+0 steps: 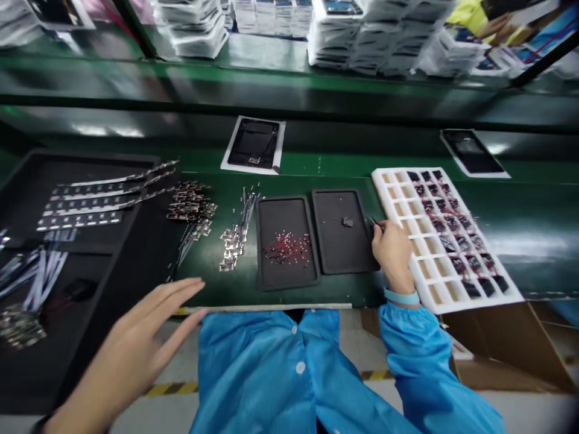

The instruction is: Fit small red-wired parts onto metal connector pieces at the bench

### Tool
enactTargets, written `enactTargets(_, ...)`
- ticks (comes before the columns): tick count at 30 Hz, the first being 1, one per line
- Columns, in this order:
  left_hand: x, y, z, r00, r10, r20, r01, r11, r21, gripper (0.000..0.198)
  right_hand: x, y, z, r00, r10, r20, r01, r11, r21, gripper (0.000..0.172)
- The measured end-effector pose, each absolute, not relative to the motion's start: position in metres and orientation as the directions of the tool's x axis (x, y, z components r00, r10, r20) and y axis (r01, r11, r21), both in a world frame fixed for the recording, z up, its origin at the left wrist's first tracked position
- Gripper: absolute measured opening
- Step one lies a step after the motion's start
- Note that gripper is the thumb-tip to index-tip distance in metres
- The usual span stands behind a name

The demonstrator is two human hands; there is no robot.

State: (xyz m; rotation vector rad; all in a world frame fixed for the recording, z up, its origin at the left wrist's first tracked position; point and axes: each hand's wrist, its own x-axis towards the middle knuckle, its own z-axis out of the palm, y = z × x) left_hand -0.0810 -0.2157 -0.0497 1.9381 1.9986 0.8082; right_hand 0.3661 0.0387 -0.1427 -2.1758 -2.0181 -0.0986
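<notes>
My left hand [140, 337] hovers at the front edge of the bench, fingers stretched out and thumb apart, holding nothing. Over the right rim of a black tray [335, 253], my right hand [392, 250] is closed in a pinch on what look like dark tweezers [373, 222]; most of them is hidden by the fingers. A small black part [347, 222] lies in that tray. Beside it, another black tray [284, 274] holds a heap of small parts with red wires [288, 247]. A white foam tray [418, 265] with black wired pieces in its right-hand pockets stands close to my right hand.
Left of the trays lie piles of small flex-cable parts [235, 238] and circuit pieces [190, 202]. A large black tray [136, 241] with strips fills the far left. Flat black panels [253, 141] lie behind. White stacks [190, 27] line the shelf; a person's hands [497, 27] show beyond.
</notes>
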Motion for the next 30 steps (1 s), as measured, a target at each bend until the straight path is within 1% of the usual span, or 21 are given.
enactTargets(2, -0.071, -0.207, -0.086, -0.167, 0.967, 0.192, 0.874, 0.055, 0.483, 0.041, 0.372, 0.04, -0.144, -0.002, 0.987, 0.16, 0.999, 0.01, -0.05, 0.04)
enactTargets(4, -0.067, -0.197, -0.117, -0.284, 0.94, 0.187, 0.879, 0.178, 0.443, 0.049, 0.375, 0.043, -0.138, -0.091, 0.982, 0.167, 0.994, 0.101, -0.052, 0.041)
enactTargets(6, -0.062, -0.187, -0.137, -0.376, 0.906, 0.193, 0.854, 0.259, 0.451, 0.052, 0.372, 0.048, -0.128, -0.21, 0.959, 0.191, 0.964, 0.236, -0.125, 0.039)
enactTargets(9, -0.051, -0.174, -0.147, -0.439, 0.881, 0.178, 0.829, 0.321, 0.457, 0.053, 0.351, 0.061, -0.115, -0.459, 0.863, 0.209, 0.813, 0.503, -0.292, 0.036)
enactTargets(11, -0.043, -0.165, -0.148, -0.455, 0.877, 0.158, 0.825, 0.347, 0.446, 0.052, 0.329, 0.072, -0.114, -0.598, 0.778, 0.192, 0.705, 0.625, -0.335, 0.035)
enactTargets(13, -0.035, -0.161, -0.149, -0.472, 0.868, 0.154, 0.825, 0.374, 0.424, 0.047, 0.309, 0.081, -0.12, -0.673, 0.722, 0.16, 0.655, 0.682, -0.326, 0.032)
enactTargets(15, -0.03, -0.161, -0.152, -0.496, 0.851, 0.174, 0.82, 0.393, 0.416, 0.039, 0.296, 0.089, -0.128, -0.689, 0.714, 0.124, 0.656, 0.688, -0.311, 0.025)
enactTargets(17, -0.03, -0.165, -0.156, -0.515, 0.835, 0.195, 0.807, 0.397, 0.437, 0.034, 0.292, 0.094, -0.133, -0.676, 0.731, 0.096, 0.678, 0.668, -0.306, 0.018)
enactTargets(19, -0.034, -0.167, -0.159, -0.529, 0.823, 0.208, 0.791, 0.388, 0.474, 0.036, 0.293, 0.096, -0.133, -0.664, 0.745, 0.068, 0.694, 0.647, -0.315, 0.015)
enactTargets(21, -0.042, -0.164, -0.16, -0.526, 0.824, 0.212, 0.778, 0.366, 0.51, 0.042, 0.295, 0.095, -0.13, -0.641, 0.766, 0.048, 0.712, 0.617, -0.336, 0.013)
enactTargets(23, -0.049, -0.154, -0.158, -0.511, 0.836, 0.201, 0.769, 0.34, 0.541, 0.044, 0.298, 0.094, -0.125, -0.589, 0.807, 0.042, 0.729, 0.552, -0.405, 0.011)
enactTargets(25, -0.055, -0.14, -0.155, -0.487, 0.856, 0.175, 0.767, 0.323, 0.554, 0.043, 0.302, 0.094, -0.12, -0.525, 0.85, 0.043, 0.713, 0.467, -0.524, 0.011)
enactTargets(27, -0.058, -0.126, -0.152, -0.471, 0.868, 0.155, 0.776, 0.325, 0.54, 0.041, 0.308, 0.095, -0.115, -0.469, 0.882, 0.049, 0.672, 0.392, -0.628, 0.018)
enactTargets(30, -0.058, -0.111, -0.152, -0.469, 0.87, 0.152, 0.79, 0.336, 0.513, 0.034, 0.316, 0.093, -0.107, -0.415, 0.908, 0.056, 0.63, 0.331, -0.702, 0.027)
